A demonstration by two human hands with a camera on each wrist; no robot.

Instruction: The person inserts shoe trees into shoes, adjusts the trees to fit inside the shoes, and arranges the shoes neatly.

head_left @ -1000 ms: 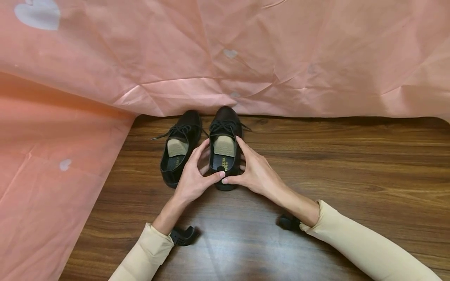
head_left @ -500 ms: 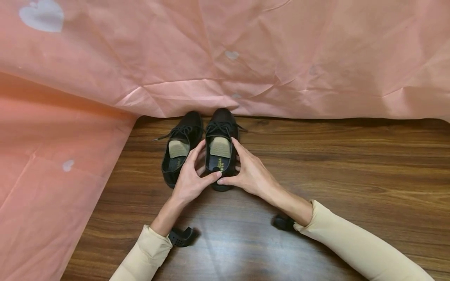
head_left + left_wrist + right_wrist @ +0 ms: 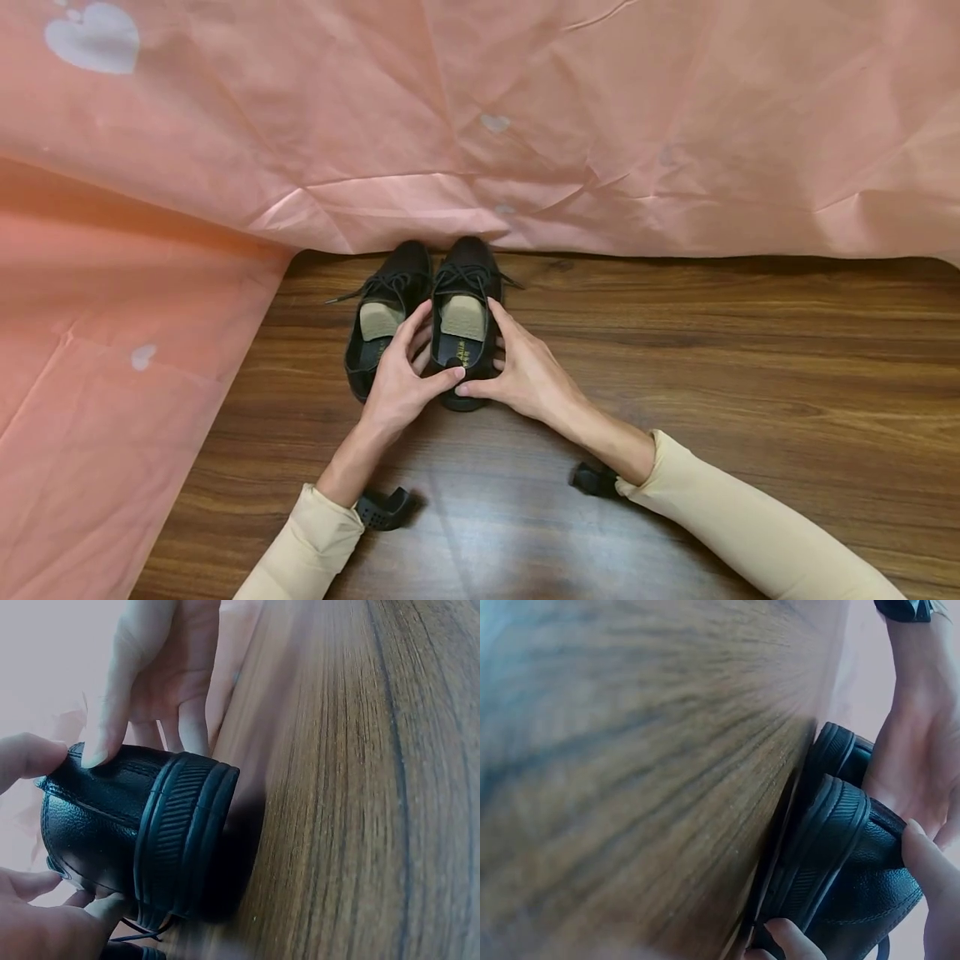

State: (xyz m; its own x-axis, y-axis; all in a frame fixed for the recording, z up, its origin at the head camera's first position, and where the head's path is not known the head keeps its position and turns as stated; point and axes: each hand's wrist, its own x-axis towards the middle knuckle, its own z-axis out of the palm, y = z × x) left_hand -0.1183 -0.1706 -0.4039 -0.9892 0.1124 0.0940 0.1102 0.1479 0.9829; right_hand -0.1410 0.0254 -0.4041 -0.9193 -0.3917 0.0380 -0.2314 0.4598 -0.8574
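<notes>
Two black lace-up shoes stand side by side, toes towards the pink cloth. In the head view, my left hand (image 3: 397, 383) and right hand (image 3: 525, 371) grip the right-hand shoe (image 3: 467, 257) from both sides. Both thumbs meet at its heel, and the fingers reach along its sides, partly hidden. The left-hand shoe (image 3: 403, 265) is close beside it, with my left fingers between the two. Beige padding (image 3: 461, 318) sits inside the held shoe. The left wrist view shows the held shoe's ribbed heel (image 3: 180, 817); whether its sole touches the floor I cannot tell.
A pink cloth with pale hearts (image 3: 600, 150) hangs behind the toes and continues down the left side. Brown wood-grain floor (image 3: 712, 358) extends to the right. Black wrist devices (image 3: 386, 508) show under both cream sleeves.
The held shoe has slid left with both hands, narrowing the gap to the other shoe. The grip looks the same.
</notes>
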